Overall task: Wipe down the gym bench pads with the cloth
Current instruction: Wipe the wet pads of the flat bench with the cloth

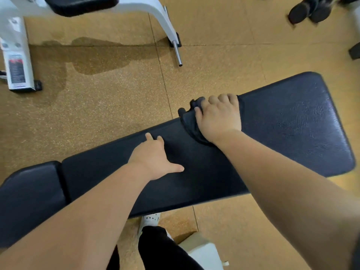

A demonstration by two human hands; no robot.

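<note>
Right hand is curling its fingers round the dark cloth, pressing it on the far edge of the long bench pad; left hand is lying flat alongside, fingers spread, holding nothing

R hand grips dark cloth over bench pad far edge; L hand flat on pad nearby.

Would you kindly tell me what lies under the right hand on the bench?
A dark cloth lies under the right hand, bunched at the far edge of the pad. The hand covers the cloth's middle and the pad beneath it.
</note>
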